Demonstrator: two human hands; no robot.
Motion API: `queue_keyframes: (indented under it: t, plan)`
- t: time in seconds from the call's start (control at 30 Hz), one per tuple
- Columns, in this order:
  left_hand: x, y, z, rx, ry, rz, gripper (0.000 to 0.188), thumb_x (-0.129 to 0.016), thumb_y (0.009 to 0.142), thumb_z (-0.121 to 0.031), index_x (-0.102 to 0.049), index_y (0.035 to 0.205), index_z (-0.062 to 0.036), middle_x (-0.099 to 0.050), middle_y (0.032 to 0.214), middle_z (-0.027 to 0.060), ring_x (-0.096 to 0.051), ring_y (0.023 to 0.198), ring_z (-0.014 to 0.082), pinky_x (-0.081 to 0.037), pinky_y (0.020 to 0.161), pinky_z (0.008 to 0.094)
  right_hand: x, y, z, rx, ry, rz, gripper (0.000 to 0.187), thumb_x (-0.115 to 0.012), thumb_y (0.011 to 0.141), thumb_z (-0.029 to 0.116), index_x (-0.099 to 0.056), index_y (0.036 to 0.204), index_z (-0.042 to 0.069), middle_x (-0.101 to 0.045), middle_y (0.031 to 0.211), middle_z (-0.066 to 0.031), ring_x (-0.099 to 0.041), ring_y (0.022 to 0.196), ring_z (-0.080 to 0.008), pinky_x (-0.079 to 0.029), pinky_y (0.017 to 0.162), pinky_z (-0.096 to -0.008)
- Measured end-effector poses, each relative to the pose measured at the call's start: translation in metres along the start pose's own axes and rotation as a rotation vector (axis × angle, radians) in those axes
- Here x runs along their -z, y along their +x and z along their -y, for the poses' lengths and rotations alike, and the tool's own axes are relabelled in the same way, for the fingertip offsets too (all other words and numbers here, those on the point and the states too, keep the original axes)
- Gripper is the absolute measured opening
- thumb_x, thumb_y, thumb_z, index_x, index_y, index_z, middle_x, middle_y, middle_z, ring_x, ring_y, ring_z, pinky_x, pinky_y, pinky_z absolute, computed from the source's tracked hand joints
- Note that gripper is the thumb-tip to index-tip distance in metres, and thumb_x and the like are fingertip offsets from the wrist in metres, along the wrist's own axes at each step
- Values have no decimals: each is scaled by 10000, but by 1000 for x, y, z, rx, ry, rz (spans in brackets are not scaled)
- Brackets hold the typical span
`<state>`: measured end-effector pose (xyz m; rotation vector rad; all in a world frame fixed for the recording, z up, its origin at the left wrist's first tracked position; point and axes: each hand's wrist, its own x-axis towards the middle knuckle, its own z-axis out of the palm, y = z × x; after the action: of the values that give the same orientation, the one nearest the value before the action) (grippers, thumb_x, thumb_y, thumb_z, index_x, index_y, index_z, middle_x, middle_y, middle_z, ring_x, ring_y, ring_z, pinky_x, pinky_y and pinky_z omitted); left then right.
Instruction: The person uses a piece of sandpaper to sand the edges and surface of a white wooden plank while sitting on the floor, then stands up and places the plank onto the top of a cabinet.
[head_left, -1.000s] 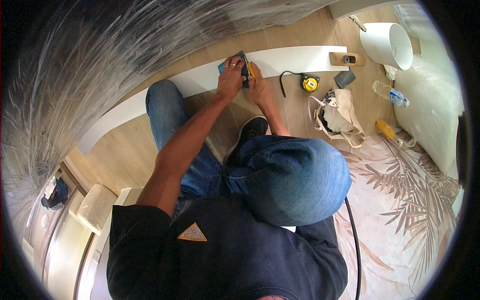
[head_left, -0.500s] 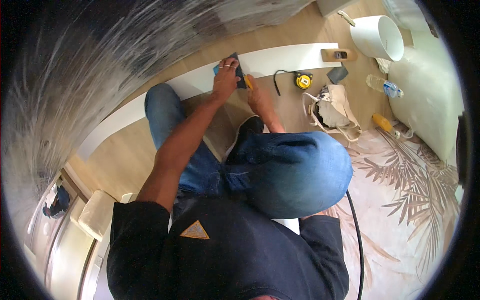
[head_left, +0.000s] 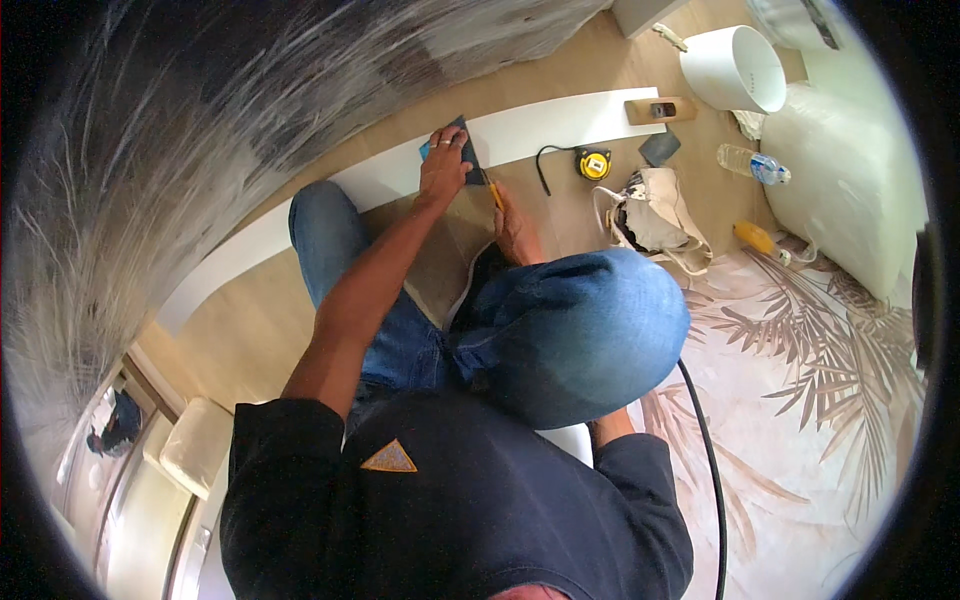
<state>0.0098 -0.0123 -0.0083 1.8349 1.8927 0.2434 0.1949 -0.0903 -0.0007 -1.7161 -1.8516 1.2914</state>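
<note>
My left hand (head_left: 445, 168) presses a dark grey flat sheet (head_left: 461, 126) onto a long white board (head_left: 390, 168), its fingers bent over the sheet and its thumb near the right edge. A small blue patch (head_left: 424, 151) shows beside the fingers. In my right hand (head_left: 517, 232) is a utility knife (head_left: 496, 196) with a yellow handle. Its thin blade points up to the lower right edge of the sheet, by the board's near edge. Whether the blade touches the sheet, I cannot tell. My fingers partly cover the handle.
Right of my hands lie a yellow tape measure (head_left: 594, 164), a dark grey square (head_left: 659, 148) and a cream cloth bag (head_left: 660, 215). A wooden block plane (head_left: 672, 110) rests on the board's right end. Beyond are a white bucket (head_left: 722, 70), a bottle (head_left: 750, 163) and a black cable (head_left: 712, 450).
My right hand has drawn the knife toward me, down from the sheet's right side, and more of the blade shows. My left hand stays on the sheet. The whole view has shifted slightly.
</note>
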Motion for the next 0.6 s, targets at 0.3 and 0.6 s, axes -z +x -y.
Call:
queue_keyframes:
  t: [0.3,0.6]
  plan:
    - [5,-3,4,-32,50,-88,686,-795,747,-228,-507,1347,-60,-459,1378,118,-408,1300,337,-384,1078,452,14,-54,-12,-299,57,-1,473,-480,993,203,-393,1456,161,-624,1135,-287,-632,978,-456,-506,822,-477]
    - [0,-39,-15,-57,-137,26,656,-754,780,-217,-486,1365,-87,-504,1317,153,-479,1225,357,-434,1006,473,65,-6,-19,-280,115,-251,512,-478,995,282,-346,1485,213,-634,1101,-301,-632,964,-482,-504,791,-505]
